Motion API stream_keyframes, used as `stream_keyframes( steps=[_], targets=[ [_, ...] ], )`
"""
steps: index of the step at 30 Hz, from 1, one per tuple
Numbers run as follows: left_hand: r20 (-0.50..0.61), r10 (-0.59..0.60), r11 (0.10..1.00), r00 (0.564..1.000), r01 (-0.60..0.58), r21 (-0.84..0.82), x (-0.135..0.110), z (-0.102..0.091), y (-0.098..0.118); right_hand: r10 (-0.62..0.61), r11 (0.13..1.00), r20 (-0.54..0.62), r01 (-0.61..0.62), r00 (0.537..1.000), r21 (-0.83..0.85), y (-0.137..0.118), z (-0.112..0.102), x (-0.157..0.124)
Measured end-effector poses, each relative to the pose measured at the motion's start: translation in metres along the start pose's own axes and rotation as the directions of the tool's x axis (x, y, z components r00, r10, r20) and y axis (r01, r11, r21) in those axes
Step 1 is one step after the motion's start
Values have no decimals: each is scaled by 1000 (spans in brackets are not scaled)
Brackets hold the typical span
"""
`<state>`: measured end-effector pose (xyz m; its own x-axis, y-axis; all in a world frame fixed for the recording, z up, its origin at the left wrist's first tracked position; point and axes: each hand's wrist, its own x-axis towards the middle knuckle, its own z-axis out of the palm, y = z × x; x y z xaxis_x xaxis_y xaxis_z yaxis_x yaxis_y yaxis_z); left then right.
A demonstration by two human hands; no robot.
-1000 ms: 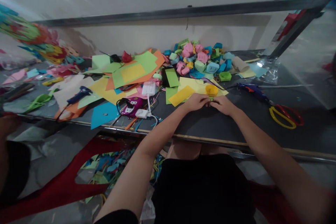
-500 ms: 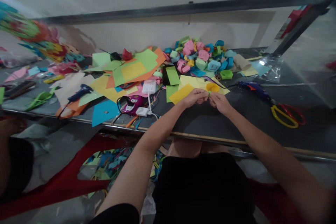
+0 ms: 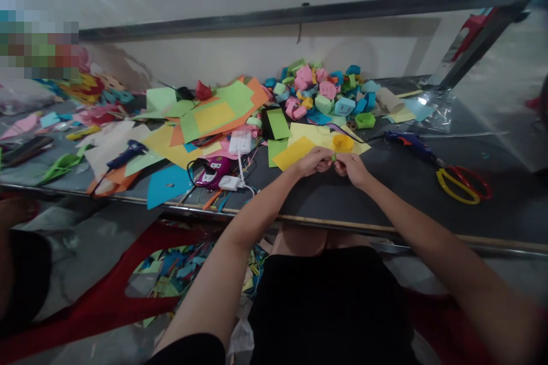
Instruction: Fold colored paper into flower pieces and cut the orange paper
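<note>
1. The left hand [image 3: 315, 162] and right hand [image 3: 351, 166] met above the counter [image 3: 325, 202], fingers curled, both pinching a small green piece [image 3: 334, 157] between their fingertips.
2. That piece sat between the two hands, near the counter's front edge; its exact shape was too small to tell.
3. A curled yellow piece [image 3: 343, 142] stood just beyond the fingertips; whether it touched them could not be told.
4. Yellow sheets [image 3: 295, 153] lay beside the left hand, and a heap of folded paper pieces [image 3: 327, 90] rose behind.
5. To the right lay a blue glue gun [image 3: 409, 144] and scissors [image 3: 459, 185] with red and yellow handles.
</note>
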<state>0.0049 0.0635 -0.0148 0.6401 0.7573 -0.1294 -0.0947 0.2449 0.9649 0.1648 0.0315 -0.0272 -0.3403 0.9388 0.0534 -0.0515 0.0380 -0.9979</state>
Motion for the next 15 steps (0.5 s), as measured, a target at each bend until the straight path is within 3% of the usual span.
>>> stream_keyframes(
  steps=[6,11,15],
  targets=[
    [-68,133,989,989,-128,74,3,4,-9,102,995,56,-103,993,13,8,-2,8],
    [-56,151,986,987,-147,74,4,9,-12,26,997,28,-28,999,73,8,-4,7],
    [-117,159,986,980,-150,78,7,12,-13,7,997,-21,-5,1000,74,10,3,6]
  ],
)
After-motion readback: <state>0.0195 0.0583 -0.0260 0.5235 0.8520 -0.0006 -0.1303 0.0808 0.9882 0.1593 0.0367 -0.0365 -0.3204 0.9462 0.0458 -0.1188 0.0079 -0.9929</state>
